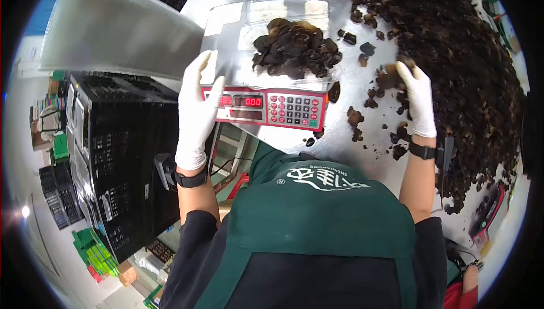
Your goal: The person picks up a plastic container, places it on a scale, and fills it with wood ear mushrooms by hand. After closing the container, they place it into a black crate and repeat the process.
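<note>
Bench [379,125] strip btw scale [266,108] & fungus heap [470,65] passable, w/ loose bits scattered. L side blocked: black crates [119,150], clear tray stack [107,25] overhanging.

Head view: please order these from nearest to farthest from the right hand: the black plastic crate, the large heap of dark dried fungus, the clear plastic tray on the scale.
1. Large heap of dark dried fungus: at the right hand, right side.
2. Clear plastic tray: centre, on the red scale.
3. Black plastic crate: far left.
</note>
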Available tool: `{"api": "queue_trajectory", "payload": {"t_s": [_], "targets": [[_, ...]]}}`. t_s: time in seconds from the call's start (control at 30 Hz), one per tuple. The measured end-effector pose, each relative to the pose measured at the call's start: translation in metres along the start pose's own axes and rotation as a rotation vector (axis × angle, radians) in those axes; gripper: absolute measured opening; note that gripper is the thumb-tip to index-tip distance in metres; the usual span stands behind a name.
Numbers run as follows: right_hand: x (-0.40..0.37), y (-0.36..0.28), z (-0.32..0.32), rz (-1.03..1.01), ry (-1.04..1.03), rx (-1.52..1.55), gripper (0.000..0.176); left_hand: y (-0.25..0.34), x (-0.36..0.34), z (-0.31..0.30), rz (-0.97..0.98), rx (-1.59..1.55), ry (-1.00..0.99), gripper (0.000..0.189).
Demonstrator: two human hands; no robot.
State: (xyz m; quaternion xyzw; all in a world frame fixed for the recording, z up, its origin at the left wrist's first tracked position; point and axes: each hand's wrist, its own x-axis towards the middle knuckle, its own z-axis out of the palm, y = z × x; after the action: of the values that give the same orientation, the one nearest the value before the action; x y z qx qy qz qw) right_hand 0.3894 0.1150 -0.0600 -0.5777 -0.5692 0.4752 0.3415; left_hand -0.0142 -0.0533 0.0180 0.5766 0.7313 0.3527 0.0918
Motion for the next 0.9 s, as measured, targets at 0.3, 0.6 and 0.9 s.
{"api": "queue_trajectory", "payload": {"t_s": [0.3,0.6,0.9], "targets": [[0.015,-0.004,0.031,-0.197,-0.091,-0.281,0.026,0.004,0.081,0.05,0.202,0.029,-0.011,0.049],[-0.013,-0.039,0.041,-0.629,0.099,-0.567,0.049,-0.063,0.179,0.104,0.079,0.339,-0.069,0.061],[-0.003,-0.084,0.091,-0.358,-0.306,-0.043,0.021,0.025,0.143,0.08,0.294,0.046,-0.138,0.057]]}}
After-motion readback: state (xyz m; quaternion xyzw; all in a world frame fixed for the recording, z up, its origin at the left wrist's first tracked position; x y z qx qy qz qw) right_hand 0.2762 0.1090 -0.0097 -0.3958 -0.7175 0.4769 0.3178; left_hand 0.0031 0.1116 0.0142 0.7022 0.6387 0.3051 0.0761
